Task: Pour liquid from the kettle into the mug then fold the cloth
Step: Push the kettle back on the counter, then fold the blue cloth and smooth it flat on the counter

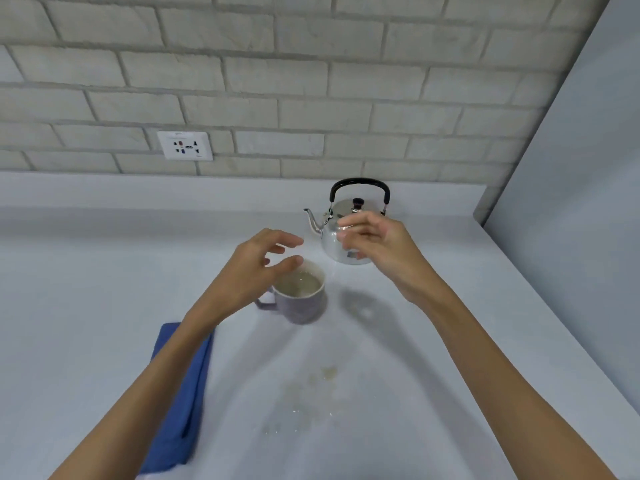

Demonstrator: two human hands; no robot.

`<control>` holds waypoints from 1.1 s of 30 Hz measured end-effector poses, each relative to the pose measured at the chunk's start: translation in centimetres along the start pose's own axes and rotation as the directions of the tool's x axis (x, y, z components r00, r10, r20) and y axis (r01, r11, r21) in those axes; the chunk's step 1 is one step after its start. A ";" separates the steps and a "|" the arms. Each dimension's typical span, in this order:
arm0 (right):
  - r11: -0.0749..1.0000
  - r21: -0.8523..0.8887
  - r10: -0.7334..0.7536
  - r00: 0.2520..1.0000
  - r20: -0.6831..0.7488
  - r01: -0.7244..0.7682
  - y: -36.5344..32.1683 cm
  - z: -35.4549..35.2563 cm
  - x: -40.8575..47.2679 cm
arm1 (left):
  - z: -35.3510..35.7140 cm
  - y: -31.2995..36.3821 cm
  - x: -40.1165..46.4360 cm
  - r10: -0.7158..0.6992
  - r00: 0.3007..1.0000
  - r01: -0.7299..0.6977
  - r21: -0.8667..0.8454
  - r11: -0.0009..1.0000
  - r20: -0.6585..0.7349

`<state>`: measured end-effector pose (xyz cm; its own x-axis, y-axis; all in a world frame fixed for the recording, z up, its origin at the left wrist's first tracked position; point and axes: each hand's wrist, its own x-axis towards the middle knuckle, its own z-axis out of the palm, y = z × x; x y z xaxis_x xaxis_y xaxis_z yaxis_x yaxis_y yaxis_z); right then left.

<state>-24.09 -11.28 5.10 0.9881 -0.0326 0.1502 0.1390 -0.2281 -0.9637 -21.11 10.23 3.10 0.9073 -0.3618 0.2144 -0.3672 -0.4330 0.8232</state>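
A shiny steel kettle (332, 237) with a black handle stands upright on the white counter, spout pointing left. In front of it my right hand (377, 244) hovers with curled fingers apart, holding nothing. A pale purple mug (304, 304) holds light liquid, its handle to the left. My left hand (256, 268) floats over the mug's left rim, fingers spread and empty. A blue cloth (180, 403) lies on the counter at lower left, partly under my left forearm.
A small wet spill (311, 386) marks the white counter (86, 289) in front of the mug. A brick wall with a power socket (184, 145) runs behind. A plain side wall (571, 202) bounds the counter on the right.
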 end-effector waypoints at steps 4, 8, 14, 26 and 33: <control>0.999 -0.005 0.040 0.997 0.065 -0.040 1.6 3.1 -3.3 | 0.0 -1.1 -4.5 -0.059 0.998 0.059 -0.013 0.998 -0.028; 0.996 0.003 0.091 0.986 0.137 -0.092 3.3 6.8 -5.5 | -0.6 -2.6 -8.3 -0.147 0.987 0.146 -0.018 0.989 -0.065; 0.988 0.004 0.149 0.957 0.248 -0.155 5.3 12.7 -6.6 | -2.0 -5.7 -12.3 -0.253 0.956 0.259 0.022 0.966 -0.147; 0.941 -0.335 0.163 0.936 0.311 -0.052 8.2 23.4 -3.8 | -3.3 -10.8 -18.8 -0.626 0.723 0.690 0.251 0.679 -0.294; 0.810 -0.586 0.239 0.930 0.280 -0.032 9.0 26.7 -1.5 | -3.6 -11.6 -19.2 -0.740 0.619 0.783 0.140 0.606 -0.264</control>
<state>-22.52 12.70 -9.72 0.9704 0.1872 -0.1524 0.0425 -0.7538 -0.6557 -33.52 25.15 -8.67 0.8873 0.3144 -0.3374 0.4597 -0.6610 0.5931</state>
